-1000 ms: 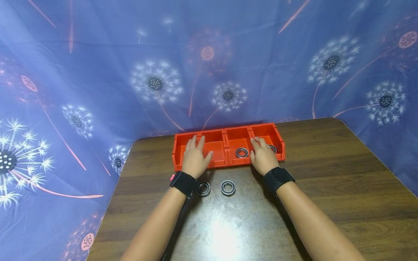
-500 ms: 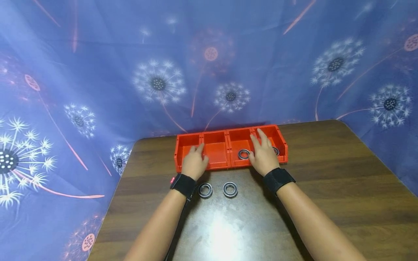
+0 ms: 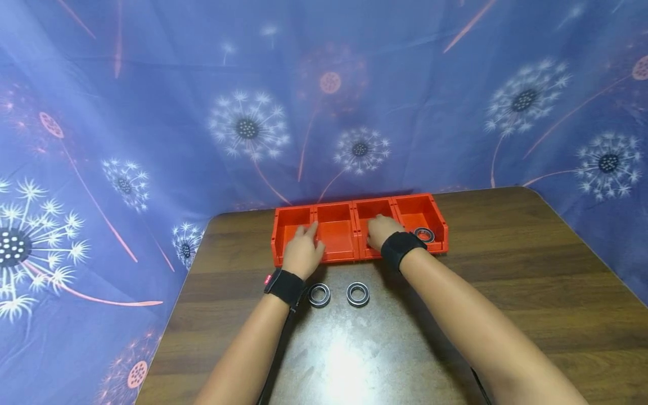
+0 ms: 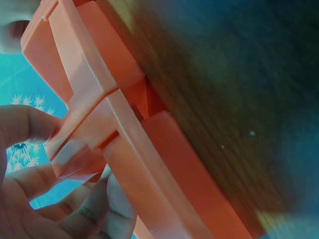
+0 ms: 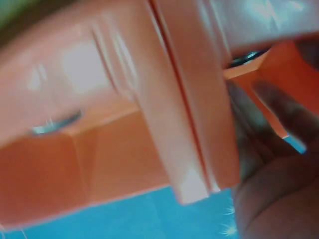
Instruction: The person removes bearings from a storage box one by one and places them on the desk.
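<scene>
A row of joined red plastic bins [image 3: 337, 260] stands at the back of the table. My left hand [image 3: 301, 253] rests at the divider between the two leftmost bins, fingers loosely bent; in the left wrist view the thumb [image 4: 30, 124] and fingers lie either side of it. My right hand [image 3: 383, 230] reaches into the third bin, fingers pointing down, near a ball bearing [image 5: 246, 59] that the hand hides from the head view. The rightmost bin holds another bearing [image 3: 424, 234]. Two more bearings, the left one [image 3: 319, 295] and the right one [image 3: 358, 294], lie flat on the table.
The brown wooden table [image 3: 506, 270] reaches out right and left of the bins. A blue dandelion-print cloth [image 3: 430, 112] hangs behind it. Glare [image 3: 344, 360] lights the table's front middle.
My right hand has moved left from the rightmost bin and down into the third bin. The left hand has dipped slightly at the divider. The bearings on the table have stayed put.
</scene>
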Available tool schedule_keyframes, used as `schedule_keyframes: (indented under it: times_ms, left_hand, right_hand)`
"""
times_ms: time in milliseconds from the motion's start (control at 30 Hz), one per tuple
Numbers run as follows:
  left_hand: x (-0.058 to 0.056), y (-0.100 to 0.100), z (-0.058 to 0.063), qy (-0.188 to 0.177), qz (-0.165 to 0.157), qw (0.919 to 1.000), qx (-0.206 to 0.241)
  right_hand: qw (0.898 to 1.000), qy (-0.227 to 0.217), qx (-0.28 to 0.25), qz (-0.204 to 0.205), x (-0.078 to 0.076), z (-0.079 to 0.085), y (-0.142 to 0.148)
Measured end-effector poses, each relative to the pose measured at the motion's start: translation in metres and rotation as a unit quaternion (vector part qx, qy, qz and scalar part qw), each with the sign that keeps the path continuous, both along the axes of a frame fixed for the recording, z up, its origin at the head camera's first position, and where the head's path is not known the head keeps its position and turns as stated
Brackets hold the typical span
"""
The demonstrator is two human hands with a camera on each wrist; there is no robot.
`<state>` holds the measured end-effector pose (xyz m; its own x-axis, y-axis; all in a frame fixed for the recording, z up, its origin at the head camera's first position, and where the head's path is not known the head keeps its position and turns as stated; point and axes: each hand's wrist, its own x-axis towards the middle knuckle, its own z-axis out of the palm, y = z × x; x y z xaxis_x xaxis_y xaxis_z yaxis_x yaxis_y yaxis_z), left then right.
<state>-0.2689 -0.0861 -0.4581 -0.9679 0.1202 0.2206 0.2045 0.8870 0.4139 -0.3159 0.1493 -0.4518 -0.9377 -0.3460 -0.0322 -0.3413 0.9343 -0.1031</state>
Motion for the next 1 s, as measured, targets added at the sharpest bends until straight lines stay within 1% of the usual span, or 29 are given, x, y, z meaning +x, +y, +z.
schedule_keyframes:
  times_ms: [133, 200, 267, 367, 433, 533, 600, 733, 833, 900, 1000]
  left_hand:
    - [-0.001, 0.001, -0.002, 0.013, 0.002, 0.9999, -0.005]
    - [-0.002, 0.002, -0.003, 0.023, 0.0, 0.9997, -0.009]
    - [-0.002, 0.003, -0.004, 0.032, -0.004, 0.9994, -0.011]
    - [-0.001, 0.005, -0.004, 0.036, -0.005, 0.9993, -0.009]
    - [-0.001, 0.005, -0.004, 0.036, -0.004, 0.9993, -0.008]
    - [0.0, 0.005, -0.004, 0.035, -0.002, 0.9994, -0.007]
    - [0.001, 0.003, -0.004, 0.034, -0.002, 0.9994, -0.005]
    - [0.0, 0.001, -0.006, 0.033, -0.001, 0.9994, -0.008]
    - [-0.001, 0.001, -0.008, 0.038, -0.001, 0.9992, -0.011]
    - [-0.002, 0.001, -0.008, 0.039, 0.001, 0.9992, -0.01]
    - [-0.001, 0.0, -0.008, 0.034, -0.001, 0.9994, -0.009]
  right_hand:
    - [0.998, -0.054, 0.03, -0.012, -0.005, 0.005, -0.007]
    - [0.997, -0.071, 0.04, -0.018, -0.004, 0.007, -0.009]
    - [0.996, -0.071, 0.054, -0.009, -0.005, 0.006, -0.01]
    - [0.997, -0.055, 0.051, 0.005, -0.009, -0.001, -0.009]
    - [0.998, -0.05, 0.045, 0.011, -0.012, -0.006, -0.009]
    - [0.999, -0.041, 0.025, 0.007, -0.016, -0.012, -0.008]
    - [0.999, -0.034, 0.01, 0.005, -0.015, -0.012, -0.009]
    - [1.0, -0.017, -0.021, 0.003, -0.007, -0.004, -0.011]
    - [0.999, -0.005, -0.046, 0.003, 0.001, 0.01, -0.011]
    - [0.998, 0.011, -0.064, 0.008, 0.007, 0.019, -0.008]
    - [0.995, 0.031, -0.094, 0.022, 0.021, 0.035, -0.002]
